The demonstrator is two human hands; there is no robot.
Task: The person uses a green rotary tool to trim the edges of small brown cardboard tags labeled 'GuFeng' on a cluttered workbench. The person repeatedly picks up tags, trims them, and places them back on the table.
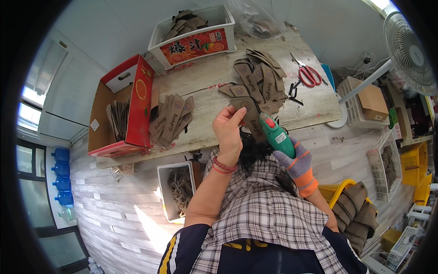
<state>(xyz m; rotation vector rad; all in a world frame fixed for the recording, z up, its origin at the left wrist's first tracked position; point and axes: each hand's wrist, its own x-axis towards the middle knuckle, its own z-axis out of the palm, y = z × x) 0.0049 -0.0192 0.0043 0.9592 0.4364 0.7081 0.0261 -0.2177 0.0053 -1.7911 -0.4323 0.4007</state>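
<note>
Worn, pale wood makes up the one table (pixel 200 77) that we see across the upper middle of the frame. On its left end we find one red cardboard box (pixel 139 119), with upright brown strips (pixel 117 119) packed too tightly for us to count. Along its back edge, top centre, sits one white bin (pixel 194 47) with more strips; at the upper right we see one white fan (pixel 413 48). Beside our right elbow, lower right, stands one yellow basket (pixel 340 194) of larger brown pieces (pixel 353 212). We count two heaps of strips on the table, a right heap (pixel 258 75) and a left heap (pixel 172 119) next to the red box, both overlapping too much for a tally. Of our two hands, the gloved right hand (pixel 296 162) grips one green tool (pixel 279 139), and the bare left hand (pixel 228 125) pinches one single strip (pixel 248 119) near its upper end. That strip lies just right of the left hand and to the upper left of the glove, close by the tool's tip; we cannot tell whether they touch. One pair of red-handled scissors (pixel 311 76) lies at the table's upper right.
</note>
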